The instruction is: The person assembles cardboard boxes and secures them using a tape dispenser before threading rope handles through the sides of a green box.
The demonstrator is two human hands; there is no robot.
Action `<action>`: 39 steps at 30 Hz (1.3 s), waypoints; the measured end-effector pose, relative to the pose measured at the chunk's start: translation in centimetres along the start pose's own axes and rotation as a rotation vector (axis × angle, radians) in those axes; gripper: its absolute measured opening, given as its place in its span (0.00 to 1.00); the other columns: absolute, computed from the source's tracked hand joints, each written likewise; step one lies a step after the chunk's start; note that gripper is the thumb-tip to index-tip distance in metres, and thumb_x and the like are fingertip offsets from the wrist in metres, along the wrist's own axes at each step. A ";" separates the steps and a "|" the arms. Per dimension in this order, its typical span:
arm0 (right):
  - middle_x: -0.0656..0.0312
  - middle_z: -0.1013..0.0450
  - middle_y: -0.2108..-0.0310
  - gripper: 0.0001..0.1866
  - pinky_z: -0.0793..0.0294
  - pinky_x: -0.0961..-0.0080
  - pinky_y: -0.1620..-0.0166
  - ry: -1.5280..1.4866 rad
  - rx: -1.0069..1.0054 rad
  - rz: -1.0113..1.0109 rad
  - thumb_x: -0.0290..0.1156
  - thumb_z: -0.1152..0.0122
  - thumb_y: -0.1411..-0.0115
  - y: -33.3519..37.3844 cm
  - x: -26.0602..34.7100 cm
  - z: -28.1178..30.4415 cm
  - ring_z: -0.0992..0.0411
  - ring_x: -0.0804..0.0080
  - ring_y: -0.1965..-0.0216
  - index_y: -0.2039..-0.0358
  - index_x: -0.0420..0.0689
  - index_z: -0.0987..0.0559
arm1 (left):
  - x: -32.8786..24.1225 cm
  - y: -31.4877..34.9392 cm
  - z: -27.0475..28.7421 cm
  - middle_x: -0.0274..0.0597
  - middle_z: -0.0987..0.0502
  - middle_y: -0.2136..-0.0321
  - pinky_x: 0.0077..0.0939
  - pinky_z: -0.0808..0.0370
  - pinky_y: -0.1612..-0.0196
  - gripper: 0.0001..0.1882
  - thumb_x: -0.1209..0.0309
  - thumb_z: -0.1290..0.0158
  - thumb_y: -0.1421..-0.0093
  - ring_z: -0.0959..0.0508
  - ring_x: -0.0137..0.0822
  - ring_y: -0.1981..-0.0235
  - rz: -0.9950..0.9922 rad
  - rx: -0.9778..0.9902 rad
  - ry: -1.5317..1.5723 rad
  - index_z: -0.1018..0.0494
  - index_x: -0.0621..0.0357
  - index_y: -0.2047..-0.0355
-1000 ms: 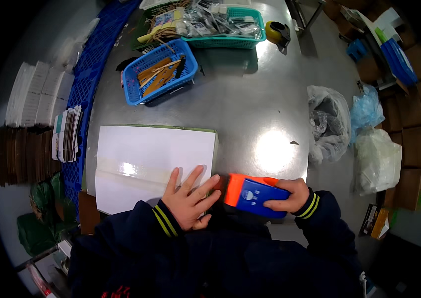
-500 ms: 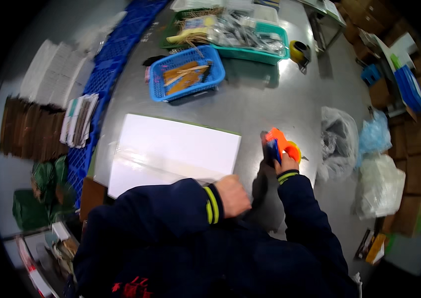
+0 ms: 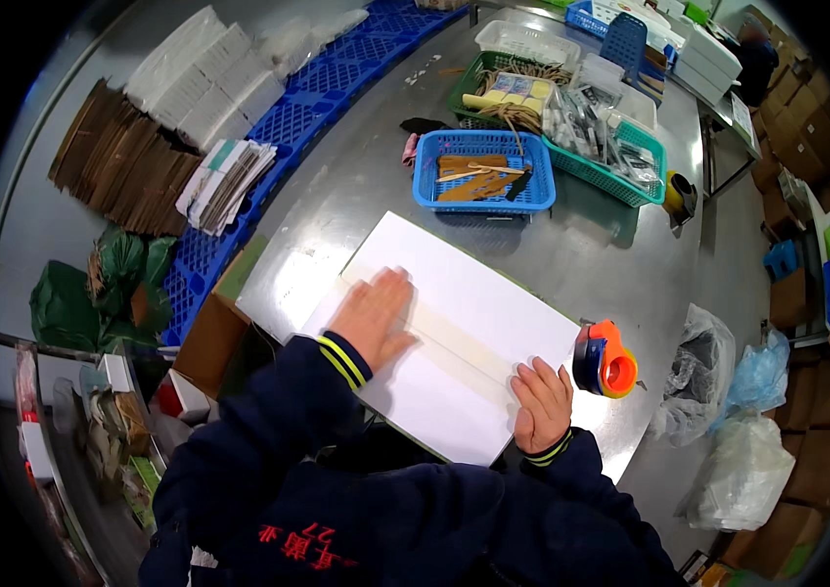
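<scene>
A flat white box lies on the metal table in front of me, turned at a slant. A strip of clear tape runs along its upper face. My left hand rests palm down over the left part of the strip, fingers stretched out. At the strip's right end my right hand lies on the box with its fingers extended, holding nothing. Just beyond the right edge of the box, an orange tape dispenser with a dark blue side sits on the table.
Farther back stand a blue basket with brown strips and a green basket of wrapped items. A yellow-black roundish tool is near the right table edge, above clear plastic bags. Blue pallets and stacked cardboard line the left.
My right hand has let go of the tape dispenser, now on the table, and moved onto the box. My left hand has opened and moved over the tape. The view has turned.
</scene>
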State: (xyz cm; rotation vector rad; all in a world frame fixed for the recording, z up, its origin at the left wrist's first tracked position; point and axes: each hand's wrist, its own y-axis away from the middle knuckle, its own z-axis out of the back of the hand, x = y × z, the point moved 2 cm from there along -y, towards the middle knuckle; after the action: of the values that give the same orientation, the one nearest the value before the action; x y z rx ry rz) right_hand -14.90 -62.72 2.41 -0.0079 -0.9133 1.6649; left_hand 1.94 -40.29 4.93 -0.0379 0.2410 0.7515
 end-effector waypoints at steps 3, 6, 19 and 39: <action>0.56 0.29 0.59 0.17 0.49 0.63 0.43 0.005 -0.026 0.004 0.29 0.59 0.49 0.1 0.0 -0.1 0.35 0.59 0.51 0.63 0.39 0.24 | 2.4 -0.4 0.7 0.54 0.47 0.43 0.39 0.51 0.41 0.37 0.57 0.52 0.46 0.50 0.50 0.40 0.177 -0.140 -0.078 0.51 0.66 0.44; 0.55 0.29 0.59 0.17 0.48 0.62 0.44 -0.006 -0.024 -0.004 0.28 0.60 0.48 0.2 0.0 -0.5 0.36 0.57 0.50 0.63 0.38 0.24 | 7.8 -1.5 -0.6 0.56 0.39 0.48 0.31 0.46 0.43 0.37 0.47 0.61 0.43 0.41 0.49 0.45 0.545 -0.073 0.395 0.47 0.69 0.46; 0.55 0.34 0.55 0.19 0.35 0.74 0.53 -1.093 -0.212 -0.751 0.35 0.60 0.40 4.3 -7.9 -9.3 0.34 0.70 0.55 0.52 0.37 0.35 | 16.0 -1.9 -9.1 0.50 0.34 0.51 0.22 0.43 0.46 0.42 0.38 0.77 0.43 0.36 0.39 0.49 0.663 0.132 1.150 0.38 0.66 0.49; 0.58 0.30 0.58 0.12 0.35 0.79 0.53 -1.369 0.109 -0.526 0.22 0.53 0.44 -10.5 -4.2 -13.5 0.33 0.75 0.56 0.59 0.36 0.28 | 20.2 13.5 1.3 0.49 0.44 0.44 0.38 0.47 0.43 0.44 0.36 0.71 0.46 0.44 0.42 0.43 -0.020 -0.462 1.585 0.48 0.65 0.44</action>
State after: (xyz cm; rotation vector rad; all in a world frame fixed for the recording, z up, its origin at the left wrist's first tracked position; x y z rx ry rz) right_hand 1.37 -58.58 -2.99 1.4583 -1.5961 1.0592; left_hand 7.28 -16.68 2.25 -1.0965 1.5562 0.5959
